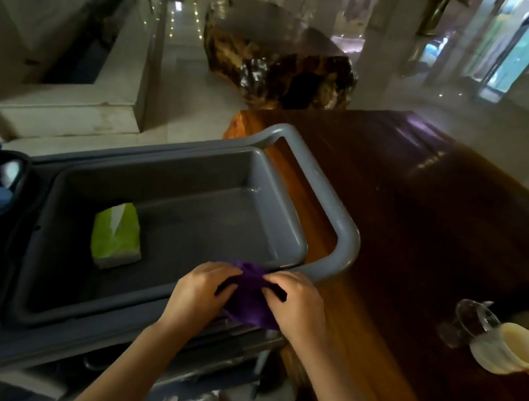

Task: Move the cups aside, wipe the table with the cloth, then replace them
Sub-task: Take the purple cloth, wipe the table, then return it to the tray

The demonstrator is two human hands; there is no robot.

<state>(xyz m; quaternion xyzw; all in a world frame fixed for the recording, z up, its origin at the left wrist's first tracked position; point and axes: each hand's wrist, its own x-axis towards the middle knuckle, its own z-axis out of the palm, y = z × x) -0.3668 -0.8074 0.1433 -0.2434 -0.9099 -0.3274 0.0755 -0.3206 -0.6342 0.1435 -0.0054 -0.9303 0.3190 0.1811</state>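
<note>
1. Dark wooden bench [419, 218] stood right of a grey cart tub [191, 192].
2. Left hand [200, 292] and right hand [297, 306] both had a closed grip on the purple cloth [250, 301], over the tub's near edge.
3. Cups [504, 343] sat at the bench's right edge, well apart from the hands.

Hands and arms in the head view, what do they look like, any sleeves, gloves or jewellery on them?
Both arms are bare as far up as the frame shows, with no sleeves in view. The left hand and the right hand wear no gloves, and no rings, watch or bracelet show on fingers or wrists. No markings are visible.
</note>
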